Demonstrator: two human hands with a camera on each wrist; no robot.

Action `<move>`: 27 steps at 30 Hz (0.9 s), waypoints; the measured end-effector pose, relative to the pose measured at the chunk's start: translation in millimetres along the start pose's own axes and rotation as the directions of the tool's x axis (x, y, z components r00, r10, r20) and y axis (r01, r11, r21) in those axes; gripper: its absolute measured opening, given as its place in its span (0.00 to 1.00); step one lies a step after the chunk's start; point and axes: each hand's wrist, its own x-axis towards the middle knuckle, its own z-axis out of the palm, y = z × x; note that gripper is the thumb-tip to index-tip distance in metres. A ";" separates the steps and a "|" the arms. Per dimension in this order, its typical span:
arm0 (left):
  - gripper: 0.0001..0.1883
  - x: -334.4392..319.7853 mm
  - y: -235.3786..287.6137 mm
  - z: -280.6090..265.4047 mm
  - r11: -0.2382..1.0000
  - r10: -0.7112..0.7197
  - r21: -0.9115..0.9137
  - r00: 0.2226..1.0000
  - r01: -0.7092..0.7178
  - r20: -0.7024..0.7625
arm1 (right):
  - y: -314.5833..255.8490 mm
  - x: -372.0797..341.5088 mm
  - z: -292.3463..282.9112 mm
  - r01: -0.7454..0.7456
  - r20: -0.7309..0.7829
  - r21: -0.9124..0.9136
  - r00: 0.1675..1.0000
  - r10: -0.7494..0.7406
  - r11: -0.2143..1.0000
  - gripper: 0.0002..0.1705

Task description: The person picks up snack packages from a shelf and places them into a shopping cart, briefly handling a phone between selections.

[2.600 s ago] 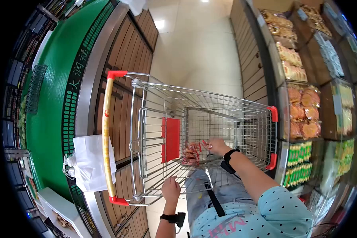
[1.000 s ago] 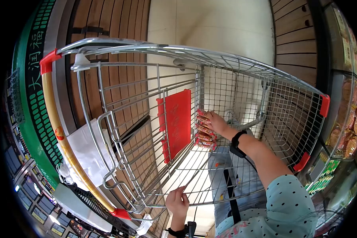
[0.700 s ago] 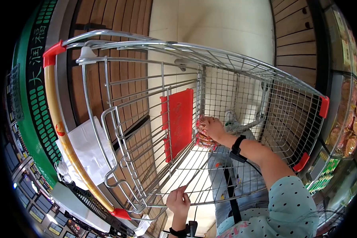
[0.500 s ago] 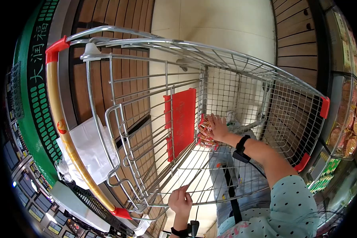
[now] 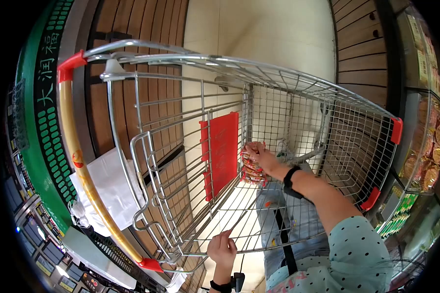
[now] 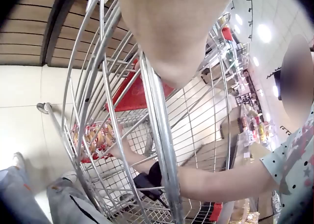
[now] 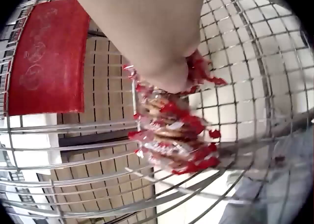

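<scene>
In the head view my right hand (image 5: pixel 262 158) is inside the cart, its fingers curled at the upper end of a row of clear packets with red edges (image 5: pixel 252 175). The right wrist view shows that hand (image 7: pixel 162 62) gripping the endmost packet (image 7: pixel 198 69), red wrapping showing beside it; the other packets (image 7: pixel 171 140) lie against one another on the wire. My left hand (image 5: pixel 222 249) is curled round the cart's near side rail, its index finger partly extended. The left wrist view shows this hand (image 6: pixel 171 42) over the metal rail (image 6: pixel 159 111); its fingertips are hidden.
The cart's yellow handle (image 5: pixel 78 158) is at the left, with a white bag (image 5: pixel 110 188) beside it. A red panel (image 5: pixel 221 155) stands left of the packets. Wooden counter fronts (image 5: pixel 137 29) and shelves of packaged food (image 5: pixel 428 166) flank the pale floor (image 5: pixel 259 34).
The head view has come closer to the cart. My right hand moved along the packets, spread over them, then curled at their upper end. The left hand stays at the rail.
</scene>
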 end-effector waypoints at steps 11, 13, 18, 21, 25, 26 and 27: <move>0.11 -4.4 -1.3 -1.9 0.997 0.073 0.027 0.997 -0.074 0.028 | -23.9 -22.5 15.2 -0.192 0.009 0.371 0.979 0.203 0.909 0.41; 0.11 -6.3 -4.8 -1.4 0.994 0.101 0.026 0.994 -0.102 0.048 | -9.4 -18.3 27.3 -0.089 -0.067 0.204 0.992 0.104 0.975 0.45; 0.11 -7.9 -6.3 1.0 0.973 0.231 0.023 0.973 -0.232 0.027 | -10.0 -31.2 16.8 -0.042 -0.171 -0.162 0.985 0.014 0.986 0.49; 0.10 -11.7 -6.9 -5.8 0.958 0.282 0.044 0.958 -0.284 0.048 | -35.4 -48.3 -19.3 -0.169 0.223 -0.048 0.959 0.176 0.984 0.46; 0.08 -18.7 -18.1 0.6 0.939 0.332 0.079 0.943 -0.333 0.025 | -49.9 -75.6 -37.7 0.093 -0.147 0.411 0.989 -0.035 0.907 0.28; 0.07 -19.7 -18.6 2.7 0.934 0.346 0.084 0.938 -0.346 0.024 | -53.6 -83.5 -44.6 0.250 -0.276 0.581 0.956 -0.102 0.774 0.24; 0.07 -19.8 -16.6 0.4 0.943 0.314 0.099 0.948 -0.317 0.049 | -59.4 -94.7 -61.2 0.249 -0.291 0.516 0.951 -0.106 0.820 0.21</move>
